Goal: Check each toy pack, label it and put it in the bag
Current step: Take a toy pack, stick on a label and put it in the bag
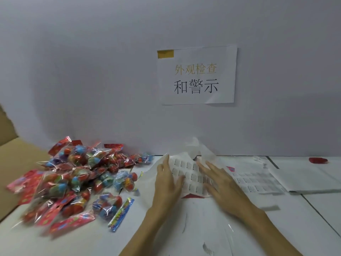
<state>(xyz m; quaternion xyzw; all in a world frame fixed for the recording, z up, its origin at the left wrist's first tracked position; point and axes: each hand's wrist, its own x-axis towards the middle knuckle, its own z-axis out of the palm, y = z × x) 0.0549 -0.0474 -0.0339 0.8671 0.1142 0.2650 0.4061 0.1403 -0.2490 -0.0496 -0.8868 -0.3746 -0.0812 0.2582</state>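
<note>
A heap of clear toy packs (73, 174) with red header cards and coloured balls lies on the left of the white table. One narrow striped pack (120, 215) lies apart at the heap's right edge. In the middle lies a sheet of small printed labels (191, 176), its far edge curled up. My left hand (167, 182) rests flat on the sheet's left side with straight fingers. My right hand (219, 183) lies flat on its right side, fingers spread. A red corner of a pack (192, 195) peeks out under the sheet.
More label sheets (258, 182) and white paper (304, 176) lie to the right. A cardboard box (11, 152) stands at the left edge. A small red object (318, 160) sits at the far right. A paper sign (196, 76) hangs on the wall behind.
</note>
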